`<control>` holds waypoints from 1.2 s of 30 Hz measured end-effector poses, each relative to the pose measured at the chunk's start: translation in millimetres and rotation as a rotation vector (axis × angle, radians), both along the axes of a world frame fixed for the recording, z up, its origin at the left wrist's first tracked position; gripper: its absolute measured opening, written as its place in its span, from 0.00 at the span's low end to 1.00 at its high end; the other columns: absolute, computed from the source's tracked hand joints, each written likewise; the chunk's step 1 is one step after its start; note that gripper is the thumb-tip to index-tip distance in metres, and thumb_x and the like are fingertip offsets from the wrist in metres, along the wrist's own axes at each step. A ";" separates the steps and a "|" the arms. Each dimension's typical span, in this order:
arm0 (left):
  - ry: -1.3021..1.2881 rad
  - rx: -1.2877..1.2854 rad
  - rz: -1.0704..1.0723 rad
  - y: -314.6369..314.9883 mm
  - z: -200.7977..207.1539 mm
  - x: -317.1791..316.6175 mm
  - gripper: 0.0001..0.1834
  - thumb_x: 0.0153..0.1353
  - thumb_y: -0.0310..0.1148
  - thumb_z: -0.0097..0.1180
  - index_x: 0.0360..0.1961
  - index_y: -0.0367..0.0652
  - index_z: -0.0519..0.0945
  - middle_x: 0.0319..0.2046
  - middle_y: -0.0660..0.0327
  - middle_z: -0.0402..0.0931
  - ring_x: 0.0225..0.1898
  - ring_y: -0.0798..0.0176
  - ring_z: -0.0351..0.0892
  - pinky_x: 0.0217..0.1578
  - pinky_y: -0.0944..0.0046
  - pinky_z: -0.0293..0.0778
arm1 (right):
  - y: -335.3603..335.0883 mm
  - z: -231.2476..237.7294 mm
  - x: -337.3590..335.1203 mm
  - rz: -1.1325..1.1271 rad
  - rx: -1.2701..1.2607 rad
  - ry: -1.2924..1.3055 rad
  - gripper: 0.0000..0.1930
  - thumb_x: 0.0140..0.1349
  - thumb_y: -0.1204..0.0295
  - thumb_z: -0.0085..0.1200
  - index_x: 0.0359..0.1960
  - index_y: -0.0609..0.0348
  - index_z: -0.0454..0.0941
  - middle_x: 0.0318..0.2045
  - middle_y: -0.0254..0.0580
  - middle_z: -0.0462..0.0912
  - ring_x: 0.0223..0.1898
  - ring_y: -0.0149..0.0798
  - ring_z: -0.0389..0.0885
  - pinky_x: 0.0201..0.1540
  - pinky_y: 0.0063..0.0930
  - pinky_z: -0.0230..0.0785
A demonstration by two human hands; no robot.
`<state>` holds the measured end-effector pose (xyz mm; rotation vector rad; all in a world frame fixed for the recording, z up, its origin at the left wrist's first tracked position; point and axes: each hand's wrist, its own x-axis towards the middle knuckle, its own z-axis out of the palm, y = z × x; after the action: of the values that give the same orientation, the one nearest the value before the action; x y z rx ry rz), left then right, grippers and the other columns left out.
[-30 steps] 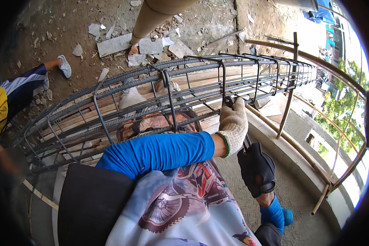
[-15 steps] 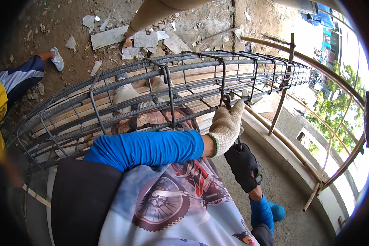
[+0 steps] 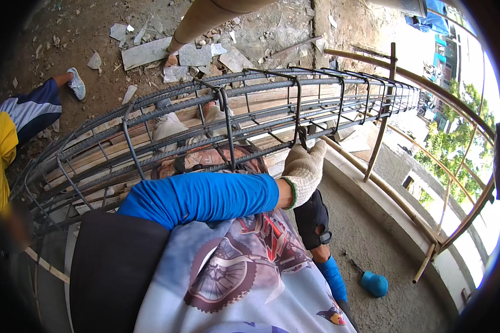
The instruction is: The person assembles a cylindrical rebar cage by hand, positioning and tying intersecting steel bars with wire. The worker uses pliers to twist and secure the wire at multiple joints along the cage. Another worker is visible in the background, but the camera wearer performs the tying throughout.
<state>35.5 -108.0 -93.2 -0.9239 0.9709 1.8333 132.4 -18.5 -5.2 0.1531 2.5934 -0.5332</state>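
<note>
In front of me runs a long cage of ribbed steel bars [image 3: 172, 150] tied with square stirrups [image 3: 229, 127]. My left hand [image 3: 306, 166], in a white knitted glove, is closed beside the near lower bar at a stirrup. Just above its fingers shows the dark jaw of pincers [image 3: 302, 135], touching the bar. My right hand [image 3: 312, 213], in a black glove, is below and partly behind the left one. Its fingers and the pincers' handles are hidden now; the earlier frame showed a metal handle in that glove.
Bamboo rails [image 3: 383, 202] and an upright pole [image 3: 383, 119] stand at the right. A blue rounded object [image 3: 375, 284] lies on the concrete floor. A person in yellow and navy [image 3: 30, 111] is at the left. Broken tiles [image 3: 145, 53] litter the ground beyond the cage.
My right hand has moved left and up, further behind the left hand. The left hand and pincers have shifted slightly left. More of the blue object on the floor shows.
</note>
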 end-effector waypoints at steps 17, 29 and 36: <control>-0.062 -0.008 0.102 20.0 -2.8 4.3 0.33 0.70 0.64 0.52 0.46 0.40 0.80 0.37 0.45 0.85 0.43 0.36 0.84 0.42 0.42 0.76 | -13.0 33.7 -31.9 0.080 0.228 -0.201 0.18 0.66 0.66 0.64 0.54 0.59 0.76 0.36 0.56 0.86 0.39 0.59 0.87 0.40 0.45 0.77; 0.091 0.044 0.303 21.1 -10.2 4.4 0.35 0.64 0.62 0.65 0.47 0.33 0.83 0.29 0.59 0.85 0.20 0.68 0.79 0.18 0.65 0.70 | -9.8 71.4 -64.6 -0.041 0.173 -0.531 0.24 0.67 0.67 0.63 0.62 0.66 0.76 0.44 0.50 0.88 0.44 0.48 0.89 0.46 0.37 0.81; -0.026 0.141 0.169 5.7 -1.8 1.6 0.44 0.59 0.68 0.64 0.51 0.29 0.81 0.42 0.45 0.84 0.43 0.50 0.83 0.44 0.55 0.74 | -7.8 93.8 -69.8 0.111 0.115 -0.317 0.24 0.68 0.67 0.62 0.62 0.66 0.75 0.46 0.50 0.87 0.46 0.46 0.89 0.48 0.36 0.81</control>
<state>37.1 -102.3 -95.0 -0.9638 0.7556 1.9980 62.6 -26.4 88.6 0.1205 2.3059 -0.2931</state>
